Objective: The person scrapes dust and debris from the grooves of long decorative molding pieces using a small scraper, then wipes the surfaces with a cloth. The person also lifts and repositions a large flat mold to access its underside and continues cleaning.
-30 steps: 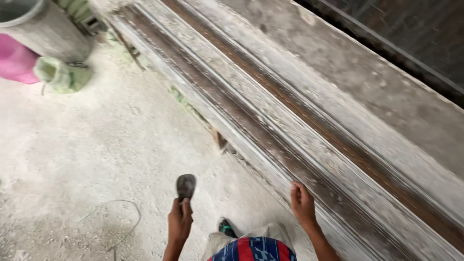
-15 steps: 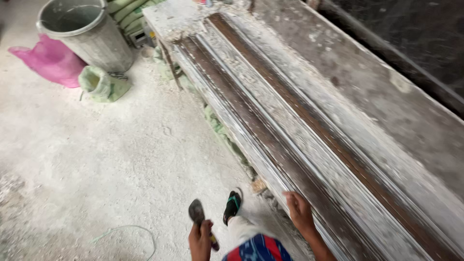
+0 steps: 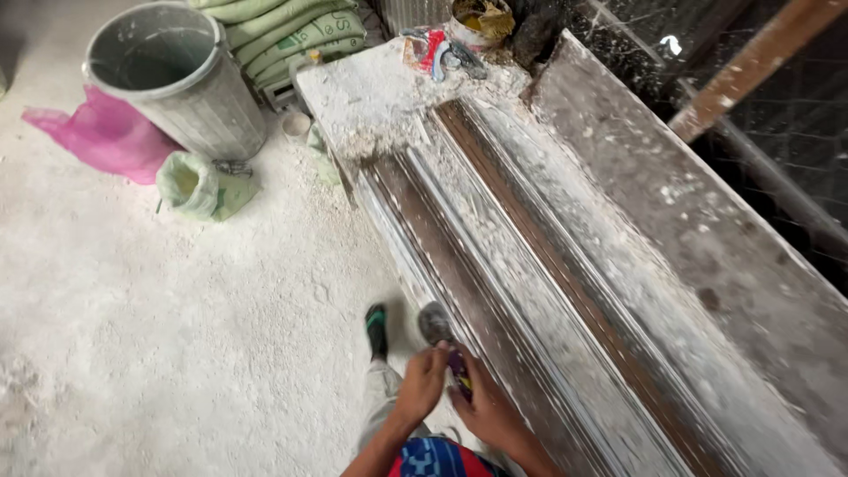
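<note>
My left hand [image 3: 420, 385] and my right hand [image 3: 484, 408] meet at the near left edge of a long, plaster-caked bench mould [image 3: 565, 291] with grooves running along it. Between them they hold a small scraper [image 3: 435, 323] with a rounded grey blade and a dark purple handle. The blade points away from me, just off the mould's left edge. My left fingers close near the blade's neck, and my right fingers wrap the handle. My foot in a green sandal [image 3: 377, 329] stands on the dusty floor beside the hands.
A grey metal bucket [image 3: 177, 79] stands at the far left, with a pink plastic bag [image 3: 102, 137] and a small greenish sack [image 3: 190, 184] beside it. Stacked green sacks [image 3: 291, 31] lie behind. A tin with yellow contents [image 3: 477, 18] and clutter sit at the mould's far end.
I have walked along the mould towards its far end. My right hand left the mould's edge and joined my left hand on the scraper.
</note>
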Action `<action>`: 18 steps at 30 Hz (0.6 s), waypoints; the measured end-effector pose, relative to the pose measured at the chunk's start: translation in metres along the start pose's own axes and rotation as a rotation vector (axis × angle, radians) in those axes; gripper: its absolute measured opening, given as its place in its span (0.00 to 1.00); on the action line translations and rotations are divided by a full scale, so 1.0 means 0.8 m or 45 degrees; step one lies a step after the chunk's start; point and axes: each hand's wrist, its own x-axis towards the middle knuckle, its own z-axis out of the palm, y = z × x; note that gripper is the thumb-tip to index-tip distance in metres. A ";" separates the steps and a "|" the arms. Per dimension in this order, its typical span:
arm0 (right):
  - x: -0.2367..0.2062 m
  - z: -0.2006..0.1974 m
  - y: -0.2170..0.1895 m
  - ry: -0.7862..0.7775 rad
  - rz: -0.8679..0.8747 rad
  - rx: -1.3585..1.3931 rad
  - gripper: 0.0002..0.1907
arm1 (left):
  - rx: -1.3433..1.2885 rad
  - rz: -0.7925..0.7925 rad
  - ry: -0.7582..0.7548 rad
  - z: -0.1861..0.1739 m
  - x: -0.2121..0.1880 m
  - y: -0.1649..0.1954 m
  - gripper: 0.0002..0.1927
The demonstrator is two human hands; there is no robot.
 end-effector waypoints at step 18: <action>0.395 -0.115 0.004 0.306 1.080 -0.232 0.20 | 1.190 0.940 -0.759 -0.064 0.512 0.103 0.28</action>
